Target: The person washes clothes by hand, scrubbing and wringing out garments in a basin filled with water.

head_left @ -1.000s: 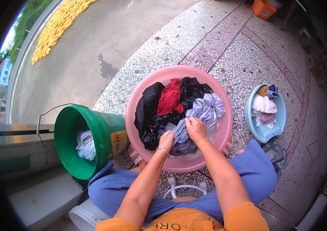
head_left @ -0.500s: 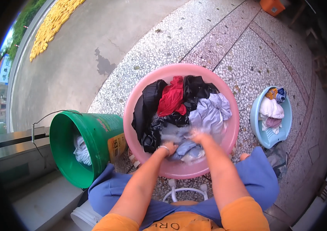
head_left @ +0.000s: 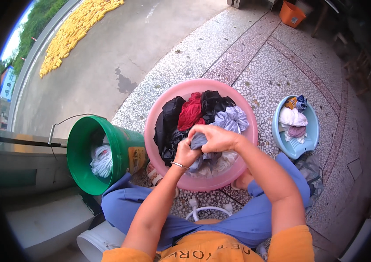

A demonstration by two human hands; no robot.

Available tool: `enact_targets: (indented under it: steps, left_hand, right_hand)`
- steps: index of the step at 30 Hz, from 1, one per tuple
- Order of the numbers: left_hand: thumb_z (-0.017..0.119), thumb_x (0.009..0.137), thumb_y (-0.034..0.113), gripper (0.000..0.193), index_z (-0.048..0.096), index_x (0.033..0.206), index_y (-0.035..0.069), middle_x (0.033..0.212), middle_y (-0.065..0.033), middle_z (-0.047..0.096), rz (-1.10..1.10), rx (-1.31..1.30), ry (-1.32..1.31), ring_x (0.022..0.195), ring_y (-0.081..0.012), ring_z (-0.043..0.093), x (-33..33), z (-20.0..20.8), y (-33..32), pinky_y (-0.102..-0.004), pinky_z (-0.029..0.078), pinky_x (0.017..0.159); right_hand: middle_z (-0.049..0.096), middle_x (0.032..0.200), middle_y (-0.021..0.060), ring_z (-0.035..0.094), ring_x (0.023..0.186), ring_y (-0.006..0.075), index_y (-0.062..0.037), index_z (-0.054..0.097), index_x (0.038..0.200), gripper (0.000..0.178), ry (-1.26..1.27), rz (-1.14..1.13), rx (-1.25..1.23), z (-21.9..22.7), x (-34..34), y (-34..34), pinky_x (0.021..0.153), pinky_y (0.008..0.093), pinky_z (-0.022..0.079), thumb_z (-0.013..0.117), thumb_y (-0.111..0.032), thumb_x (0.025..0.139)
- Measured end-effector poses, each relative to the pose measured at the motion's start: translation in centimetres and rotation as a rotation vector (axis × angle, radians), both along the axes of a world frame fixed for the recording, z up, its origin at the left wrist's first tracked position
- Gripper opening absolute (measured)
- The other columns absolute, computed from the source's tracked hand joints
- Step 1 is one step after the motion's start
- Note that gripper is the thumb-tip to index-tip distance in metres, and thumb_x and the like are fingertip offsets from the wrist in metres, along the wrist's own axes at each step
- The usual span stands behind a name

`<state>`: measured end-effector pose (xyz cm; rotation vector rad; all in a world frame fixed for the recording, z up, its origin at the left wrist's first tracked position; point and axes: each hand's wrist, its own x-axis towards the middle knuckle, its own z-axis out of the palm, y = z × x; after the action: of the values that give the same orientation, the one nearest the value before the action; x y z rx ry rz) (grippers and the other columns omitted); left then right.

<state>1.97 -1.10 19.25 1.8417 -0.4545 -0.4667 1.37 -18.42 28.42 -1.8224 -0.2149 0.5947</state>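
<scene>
Over the near half of a round pink basin [head_left: 151, 118], both my hands are raised and close together, gripping a small grey cloth [head_left: 198, 140]. My left hand [head_left: 187, 154], with a bracelet at its wrist, is closed on the lower left side of it. From the right, my right hand [head_left: 218, 139] curls over the cloth with its fingers bent. What kind of garment it is does not show. Wet laundry fills the basin: black clothes [head_left: 171, 113], a red cloth [head_left: 190, 111], a lavender garment [head_left: 233, 118] and pale pieces [head_left: 225, 163] near the front rim.
A tilted green bucket [head_left: 126, 135] with white cloth [head_left: 101, 161] inside stands left. To the right is a light-blue tub [head_left: 298, 149] holding several garments. Below the left leg sits a white bucket [head_left: 96, 241]. An orange bin [head_left: 291, 14] and yellow corn cobs [head_left: 80, 28] are farther off.
Both hands have come up out of the basin's water and together, now with the grey cloth between them. The view has shifted slightly.
</scene>
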Motion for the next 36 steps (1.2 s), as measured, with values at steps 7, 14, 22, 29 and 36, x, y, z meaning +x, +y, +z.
enact_targets:
  steps: [7, 14, 22, 29, 36]
  left_hand:
    - [0.058, 0.066, 0.0, 0.02, 0.061, 0.086, 0.001, 0.077, 0.0017, 0.06, 0.087, -0.367, 0.314, 0.066, -0.0039, 0.053, -0.6, 11.6, -0.5, -0.0182, 0.042, 0.059]
    - [0.045, 0.059, -0.006, 0.042, 0.054, 0.099, 0.0, 0.092, -0.0082, 0.061, 0.097, -0.714, 0.609, 0.084, -0.0175, 0.059, -1.8, 10.8, 0.3, -0.0275, 0.047, 0.078]
    - [0.046, 0.078, 0.0, 0.017, 0.052, 0.093, -0.005, 0.079, -0.0142, 0.061, 0.618, -0.076, 1.292, 0.064, -0.0216, 0.062, -3.9, -8.2, 5.2, -0.0355, 0.054, 0.063]
    - [0.044, 0.077, -0.007, 0.039, 0.037, 0.111, 0.01, 0.083, -0.0143, 0.057, 0.742, -0.334, 1.157, 0.063, -0.0271, 0.062, -5.9, -11.6, 4.3, -0.0452, 0.055, 0.059]
    - [0.045, 0.078, 0.0, 0.038, 0.045, 0.116, 0.006, 0.107, -0.0153, 0.055, 0.651, -0.333, 1.129, 0.081, -0.0292, 0.062, -5.2, -12.4, 3.6, -0.0482, 0.052, 0.075]
  right_hand:
    - [0.055, 0.097, 0.0061, 0.051, 0.099, 0.0279, -0.0163, 0.058, 0.101, 0.049, -0.37, -0.075, -0.575, -0.4, -3.4, 0.3, 0.088, 0.0407, 0.038, 0.074, -0.021, 0.055]
    - [0.062, 0.084, 0.002, 0.056, 0.077, 0.018, -0.0078, 0.062, 0.093, 0.04, 0.147, -0.732, 0.354, -11.7, -5.8, -1.6, 0.078, 0.0313, 0.043, 0.076, -0.014, 0.057]
    - [0.062, 0.09, 0.0158, 0.061, 0.084, 0.0303, -0.0087, 0.052, 0.106, 0.042, 0.213, -0.907, -0.467, -17.1, -6.9, -1.9, 0.076, 0.0361, 0.046, 0.059, -0.009, 0.065]
    - [0.033, 0.131, 0.0128, 0.034, 0.118, 0.0359, -0.0272, 0.036, 0.129, 0.068, 0.113, -0.486, -0.801, -18.5, -8.0, 6.5, 0.089, 0.0545, 0.036, 0.069, -0.031, 0.07]
    - [0.058, 0.107, 0.0208, 0.056, 0.101, 0.0326, -0.0096, 0.051, 0.117, 0.064, 0.349, -0.501, -0.51, -26.0, -6.6, -0.2, 0.085, 0.0391, 0.044, 0.072, -0.034, 0.061]
